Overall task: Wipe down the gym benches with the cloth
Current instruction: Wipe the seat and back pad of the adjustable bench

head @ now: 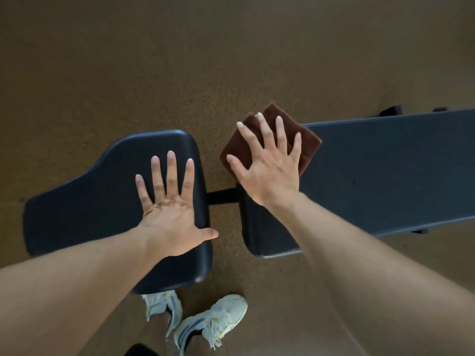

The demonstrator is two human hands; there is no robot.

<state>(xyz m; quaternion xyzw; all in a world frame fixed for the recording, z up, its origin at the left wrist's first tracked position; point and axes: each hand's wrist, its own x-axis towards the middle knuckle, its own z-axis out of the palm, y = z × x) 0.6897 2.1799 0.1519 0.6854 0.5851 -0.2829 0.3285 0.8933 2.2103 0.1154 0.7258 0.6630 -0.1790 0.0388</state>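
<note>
A black padded gym bench lies across the view in two parts: a seat pad (84,204) on the left and a long back pad (390,173) on the right, joined by a black bar (222,196). My left hand (169,209) rests flat on the seat pad with fingers spread and holds nothing. My right hand (267,163) presses flat on a folded brown cloth (303,140) at the left end of the back pad. The cloth overhangs the pad's corner.
Brown speckled floor (180,60) surrounds the bench. My feet in white sneakers (205,322) stand just below the gap between the pads. Black bench feet (390,110) show behind the back pad at the right.
</note>
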